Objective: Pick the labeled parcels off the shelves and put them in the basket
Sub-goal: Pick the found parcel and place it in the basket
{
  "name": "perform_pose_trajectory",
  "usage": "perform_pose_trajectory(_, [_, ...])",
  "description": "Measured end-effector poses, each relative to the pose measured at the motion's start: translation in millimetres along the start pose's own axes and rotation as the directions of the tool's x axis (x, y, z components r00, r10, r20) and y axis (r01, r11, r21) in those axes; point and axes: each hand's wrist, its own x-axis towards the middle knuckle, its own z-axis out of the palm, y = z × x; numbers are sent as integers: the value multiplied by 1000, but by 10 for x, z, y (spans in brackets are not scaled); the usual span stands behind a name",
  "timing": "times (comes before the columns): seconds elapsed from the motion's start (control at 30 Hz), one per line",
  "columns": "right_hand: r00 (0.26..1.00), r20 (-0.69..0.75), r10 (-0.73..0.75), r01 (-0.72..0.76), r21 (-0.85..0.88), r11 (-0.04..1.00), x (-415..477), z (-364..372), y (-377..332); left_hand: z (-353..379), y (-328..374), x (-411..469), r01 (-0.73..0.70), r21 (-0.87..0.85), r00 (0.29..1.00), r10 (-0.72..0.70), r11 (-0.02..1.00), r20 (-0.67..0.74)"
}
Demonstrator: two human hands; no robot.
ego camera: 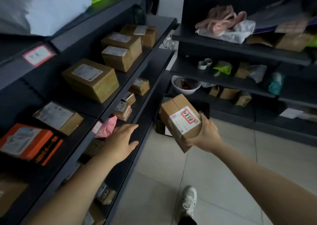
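Observation:
My right hand (206, 133) grips a brown cardboard parcel (178, 118) with a white label marked in red, held tilted in the aisle. Directly behind it on the floor stands a black basket (160, 125), mostly hidden by the parcel. My left hand (120, 140) is open, fingers spread, hovering at the front edge of a dark shelf (145, 94), just right of a pink soft parcel (106, 127). Several labeled cardboard parcels sit on the left shelves, among them a large box (91, 79) and an orange box (29, 142).
A second dark shelf unit (240, 48) at the right carries small boxes, bags, a white bowl (186, 85) and pink cloth. A white bag (46, 7) lies on the top left shelf. My white shoe (187, 200) stands on the grey tiled floor.

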Motion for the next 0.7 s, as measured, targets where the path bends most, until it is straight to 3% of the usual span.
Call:
perform_pose_trajectory(0.2, [992,9,128,-128,-35,991,1432,18,606,498,-99,1250,4,190,998,-16,982,63])
perform_pose_trajectory(0.47, [977,-2,214,-212,-153,965,3011,476,1390,1481,-389,2766,-5,92,995,-4,996,99])
perform_pose_trajectory(0.57, [987,27,158,-148,-217,965,3544,785,1627,1890,-605,3200,-28,91,994,18,996,107])
perform_pose_trajectory(0.7, [984,177,29,21,-275,961,4255,1260,1952,2471,-981,3743,-27,102,996,18,994,91])
